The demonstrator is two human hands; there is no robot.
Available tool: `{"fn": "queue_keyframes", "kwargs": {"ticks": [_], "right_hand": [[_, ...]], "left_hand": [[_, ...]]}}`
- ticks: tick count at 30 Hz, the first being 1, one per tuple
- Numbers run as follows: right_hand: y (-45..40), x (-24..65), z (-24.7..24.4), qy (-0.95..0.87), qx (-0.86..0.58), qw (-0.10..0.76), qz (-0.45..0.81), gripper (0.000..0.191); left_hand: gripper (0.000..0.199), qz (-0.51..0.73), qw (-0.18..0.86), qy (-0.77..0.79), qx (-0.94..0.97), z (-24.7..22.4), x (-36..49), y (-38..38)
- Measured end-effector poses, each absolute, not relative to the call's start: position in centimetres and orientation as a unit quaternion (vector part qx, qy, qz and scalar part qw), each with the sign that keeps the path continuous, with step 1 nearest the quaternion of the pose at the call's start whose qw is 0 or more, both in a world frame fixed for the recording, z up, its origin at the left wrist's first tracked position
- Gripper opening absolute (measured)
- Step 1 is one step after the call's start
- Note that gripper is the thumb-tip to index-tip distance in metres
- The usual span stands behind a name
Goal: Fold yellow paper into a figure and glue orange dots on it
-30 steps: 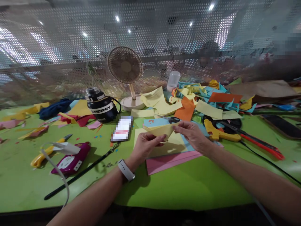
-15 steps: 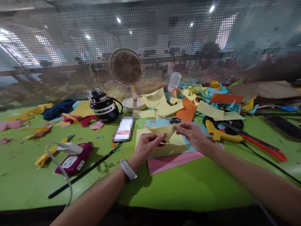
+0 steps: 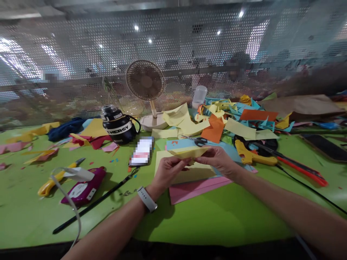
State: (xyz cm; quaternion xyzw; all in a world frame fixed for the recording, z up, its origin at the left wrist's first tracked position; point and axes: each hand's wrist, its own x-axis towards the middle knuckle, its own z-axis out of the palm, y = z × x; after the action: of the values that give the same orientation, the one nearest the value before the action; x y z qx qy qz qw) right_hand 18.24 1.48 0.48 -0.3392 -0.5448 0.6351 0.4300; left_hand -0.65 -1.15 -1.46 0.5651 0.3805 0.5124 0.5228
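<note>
A small folded piece of yellow paper [image 3: 188, 152] is held up between both hands. My left hand [image 3: 170, 169] pinches its lower left part, and a pale watch strap circles that wrist. My right hand [image 3: 217, 160] grips the right end of the same piece, its fingertips close to the left ones. Below the hands lie a pale yellow sheet [image 3: 199, 173], a blue sheet [image 3: 230, 153] and pink paper [image 3: 187, 193] on the green table [image 3: 211, 216]. Scissors [image 3: 200, 141] rest just beyond the held paper.
On the left are a phone [image 3: 142, 151], a black bottle [image 3: 119, 128], a purple power bank [image 3: 84, 187] and a yellow cutter [image 3: 51, 182]. A fan [image 3: 146, 81] stands behind. At right lie a yellow glue gun [image 3: 252, 157], a red-handled tool [image 3: 306, 169] and heaped paper scraps [image 3: 214, 128].
My right hand has moved from the paper's upper right corner down nearer my left fingertips. The paper now looks flatter and more folded over. The view has shifted slightly.
</note>
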Motion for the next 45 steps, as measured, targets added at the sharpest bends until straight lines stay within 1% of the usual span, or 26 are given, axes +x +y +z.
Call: {"fn": "queue_keyframes", "kwargs": {"ticks": [4, 7, 12, 14, 17, 20, 24, 28, 32, 38, 45], "right_hand": [[1.6, 18.2, 0.1, -0.547, -0.332, 0.449, 0.623, 0.024], [1.4, 18.1, 0.3, -0.553, -0.311, 0.451, 0.627, 0.023], [0.9, 18.0, 0.7, -0.576, -0.288, 0.443, 0.623, 0.021], [1.0, 18.0, 0.6, -0.583, -0.3, 0.453, 0.603, 0.021], [1.2, 18.0, 0.4, -0.581, -0.311, 0.468, 0.588, 0.022], [1.4, 18.1, 0.2, -0.572, -0.308, 0.469, 0.598, 0.022], [1.5, 18.1, 0.1, -0.577, -0.311, 0.437, 0.616, 0.023], [1.7, 18.2, 0.1, -0.582, -0.382, 0.425, 0.578, 0.027], [1.4, 18.2, 0.6, -0.573, -0.422, 0.413, 0.568, 0.031], [0.8, 17.9, 1.3, -0.554, -0.416, 0.409, 0.594, 0.029], [0.9, 17.9, 0.6, -0.535, -0.4, 0.364, 0.649, 0.031]], "left_hand": [[0.027, 0.517, 0.509, 0.385, 0.57, -1.8, -0.7, -1.1], [0.03, 0.512, 0.47, 0.395, 0.601, -1.7, -0.7, -1.1], [0.021, 0.48, 0.365, 0.427, 0.674, -1.0, -1.0, -1.5], [0.018, 0.476, 0.348, 0.423, 0.689, -0.9, -1.1, -1.6], [0.018, 0.471, 0.347, 0.413, 0.698, -1.0, -1.1, -1.6], [0.022, 0.475, 0.374, 0.413, 0.681, -1.2, -1.0, -1.6], [0.029, 0.489, 0.478, 0.413, 0.602, -1.0, -0.6, -1.7], [0.031, 0.485, 0.564, 0.43, 0.511, -0.2, -0.2, -1.7], [0.032, 0.477, 0.62, 0.442, 0.439, 0.3, 0.1, -1.7], [0.032, 0.477, 0.627, 0.444, 0.427, 0.1, 0.0, -1.7], [0.029, 0.479, 0.595, 0.462, 0.449, -0.1, 0.1, -1.7]]}}
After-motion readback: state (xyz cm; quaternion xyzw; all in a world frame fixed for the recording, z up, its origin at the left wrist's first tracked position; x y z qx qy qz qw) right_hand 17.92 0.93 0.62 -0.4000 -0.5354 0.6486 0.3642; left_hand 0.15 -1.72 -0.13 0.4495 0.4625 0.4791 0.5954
